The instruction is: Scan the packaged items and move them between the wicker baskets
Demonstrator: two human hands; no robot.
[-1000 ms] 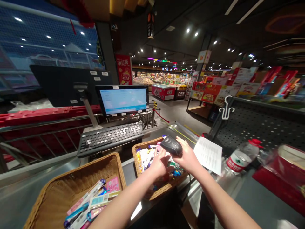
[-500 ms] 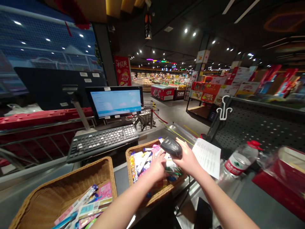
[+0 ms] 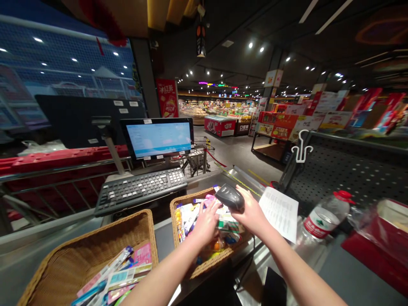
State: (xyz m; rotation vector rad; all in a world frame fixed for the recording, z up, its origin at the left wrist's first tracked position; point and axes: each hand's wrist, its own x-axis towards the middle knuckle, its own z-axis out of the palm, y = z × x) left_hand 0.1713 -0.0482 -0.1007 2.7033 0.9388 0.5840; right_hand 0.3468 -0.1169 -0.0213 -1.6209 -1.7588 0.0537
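My right hand [image 3: 251,210] is wrapped round the handle of a black barcode scanner [image 3: 230,196], held over a wicker basket [image 3: 219,257]. The basket holds many small packets in coloured wrappers, such as a pink packet [image 3: 209,197] near the scanner head. My left hand [image 3: 206,223] lies palm down over these packets, left of the scanner, its fingers stretched forward and a little apart. Its fingertips touch or hover just above the wrappers; I cannot tell which. At lower left, a second wicker basket [image 3: 60,250] contains several slim packets [image 3: 119,276], partly hidden by my left forearm.
Behind the baskets are a keyboard [image 3: 143,187] and a lit monitor [image 3: 159,138]. To the right lie a printed sheet [image 3: 280,212], a clear bottle with a red cap [image 3: 328,214] and a red box [image 3: 376,250]. A white hook [image 3: 301,148] hangs on the perforated panel.
My left hand has shifted slightly left, and its fingers look straighter. More packets show between my hands. The scanner stays in my right hand, and the view has turned slightly left.
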